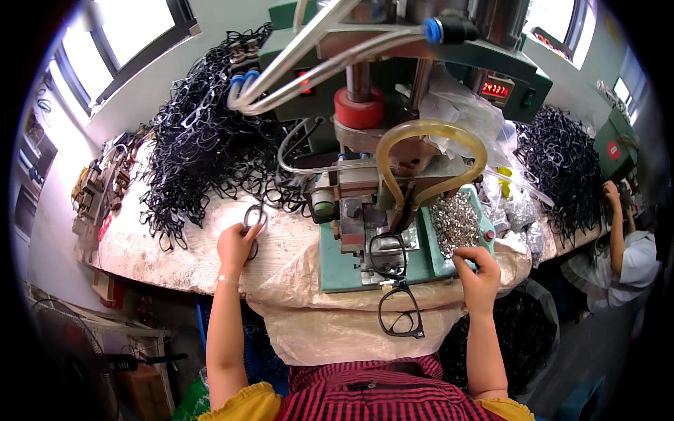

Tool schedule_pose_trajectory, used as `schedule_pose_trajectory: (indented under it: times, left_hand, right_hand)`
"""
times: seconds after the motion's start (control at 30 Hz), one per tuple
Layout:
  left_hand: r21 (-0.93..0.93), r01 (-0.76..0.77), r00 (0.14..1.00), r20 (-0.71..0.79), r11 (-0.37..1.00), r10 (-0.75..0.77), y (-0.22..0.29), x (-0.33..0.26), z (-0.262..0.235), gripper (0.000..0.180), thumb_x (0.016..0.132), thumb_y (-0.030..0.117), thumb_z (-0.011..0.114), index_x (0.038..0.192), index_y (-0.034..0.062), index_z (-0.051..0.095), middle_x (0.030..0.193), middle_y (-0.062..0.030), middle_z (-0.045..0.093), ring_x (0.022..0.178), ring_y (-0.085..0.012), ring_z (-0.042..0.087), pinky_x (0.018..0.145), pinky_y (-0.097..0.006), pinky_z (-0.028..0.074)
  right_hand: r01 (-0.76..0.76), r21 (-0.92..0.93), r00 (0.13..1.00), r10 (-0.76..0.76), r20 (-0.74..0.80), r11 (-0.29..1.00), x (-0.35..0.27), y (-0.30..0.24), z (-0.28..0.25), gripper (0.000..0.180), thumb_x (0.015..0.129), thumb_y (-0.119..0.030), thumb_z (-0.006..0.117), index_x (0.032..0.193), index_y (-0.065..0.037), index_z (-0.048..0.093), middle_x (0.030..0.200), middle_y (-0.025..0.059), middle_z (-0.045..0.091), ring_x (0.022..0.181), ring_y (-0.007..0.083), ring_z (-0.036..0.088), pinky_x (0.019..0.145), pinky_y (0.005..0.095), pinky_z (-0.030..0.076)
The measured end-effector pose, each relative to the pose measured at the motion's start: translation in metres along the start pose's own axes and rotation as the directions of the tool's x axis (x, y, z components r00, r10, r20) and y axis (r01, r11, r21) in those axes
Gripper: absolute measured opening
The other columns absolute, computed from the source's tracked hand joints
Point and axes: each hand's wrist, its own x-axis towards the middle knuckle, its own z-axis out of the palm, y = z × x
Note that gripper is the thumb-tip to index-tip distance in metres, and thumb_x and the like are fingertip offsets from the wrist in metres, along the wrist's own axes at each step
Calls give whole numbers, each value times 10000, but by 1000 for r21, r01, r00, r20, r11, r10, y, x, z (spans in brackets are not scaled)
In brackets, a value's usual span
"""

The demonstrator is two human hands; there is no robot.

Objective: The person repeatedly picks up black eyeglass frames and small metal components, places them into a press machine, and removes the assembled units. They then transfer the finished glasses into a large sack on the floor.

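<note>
On my feed, the right hand's [479, 277] thumb and forefinger sit narrow at the near edge of the small metal pieces [455, 223], whether pinching one I can't tell, while the left hand [237, 247] grips a dark eyeglass frame [255, 218] left of the machine [360, 109]. A light fingertip pinch should single out one piece best; both forearms reach forward, spread wide apart.
</note>
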Motion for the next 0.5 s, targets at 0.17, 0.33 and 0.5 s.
schedule_pose_trajectory:
  times: [0.17, 0.33, 0.5]
  left_hand:
    - [-406, -70, 993, 58, 911, 102, 10, -13, -44, 269, 701, 92, 809, 714, -45, 578, 750, -82, 582, 685, -186, 539, 638, -322, 438]
    - [-644, 26, 997, 68, 765, 23, 45, -51, -72, 173, 751, -11, 753, 778, -16, 582, 980, -72, 662, 802, -118, 567, 734, -270, 473]
    - [-944, 35, 996, 59, 329, 63, 70, -95, -85, 222, 779, -64, 665, 688, 30, 485, 1034, -159, 678, 851, -161, 601, 806, -262, 476]
  right_hand:
    - [184, 84, 967, -195, 161, 979, 22, -63, 5, 137, 735, 8, 707, 868, -19, 725, 864, 91, 701, 833, 228, 661, 767, 328, 497]
    - [65, 305, 988, -104, 114, 950, 44, -79, 59, 316, 763, -44, 704, 1066, -3, 623, 884, 78, 690, 838, 160, 654, 794, 298, 492]
    - [-44, 489, 996, 2, 86, 871, 32, -71, 68, 450, 785, -35, 705, 1204, 24, 554, 856, 44, 666, 836, 109, 621, 837, 257, 470]
